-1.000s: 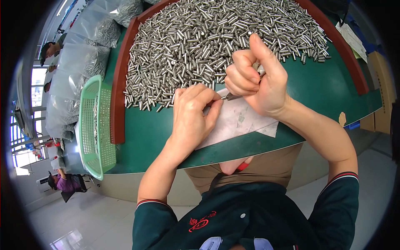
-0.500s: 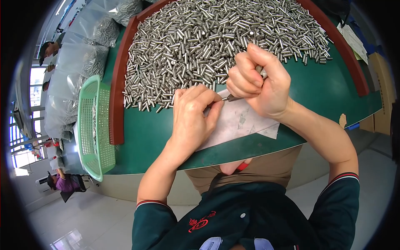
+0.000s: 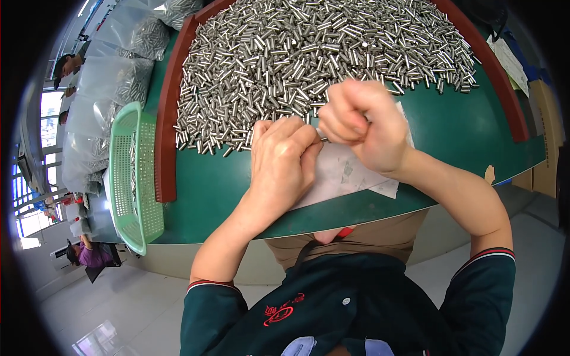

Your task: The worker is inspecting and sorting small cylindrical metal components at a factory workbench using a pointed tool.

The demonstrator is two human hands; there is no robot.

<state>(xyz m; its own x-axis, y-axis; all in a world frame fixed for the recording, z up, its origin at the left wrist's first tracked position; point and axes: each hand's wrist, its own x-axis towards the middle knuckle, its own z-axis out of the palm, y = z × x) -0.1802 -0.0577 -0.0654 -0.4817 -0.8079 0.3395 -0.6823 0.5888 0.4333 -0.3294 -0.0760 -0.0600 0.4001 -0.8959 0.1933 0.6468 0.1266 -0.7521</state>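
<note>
Head view: I am looking down at a green table point(image 3: 427, 121), with two bare hands meeting near mid-frame.
Left hand point(image 3: 281, 151): thumb and forefinger are forming a narrow pinch, seemingly holding a small metal piece point(image 3: 323, 140) steady at the fingertips.
Right hand point(image 3: 365, 127): fingers are making a tight fist just beside that pinch; blur and knuckles are hiding the inside, so I cannot tell what it is gripping.
White sheet point(image 3: 344, 181): it is lying under the hands, perhaps sparing the tabletop.
Metal pins point(image 3: 297, 65): they are filling the upper middle; red-brown rails point(image 3: 167, 148) are bordering them, probably stopping any rolling.
Green basket point(image 3: 152, 216): it is standing at frame left, holding more pins, likely for easy reach.
Clear bags point(image 3: 132, 80): they are lining the upper left, storing similar pieces.
</note>
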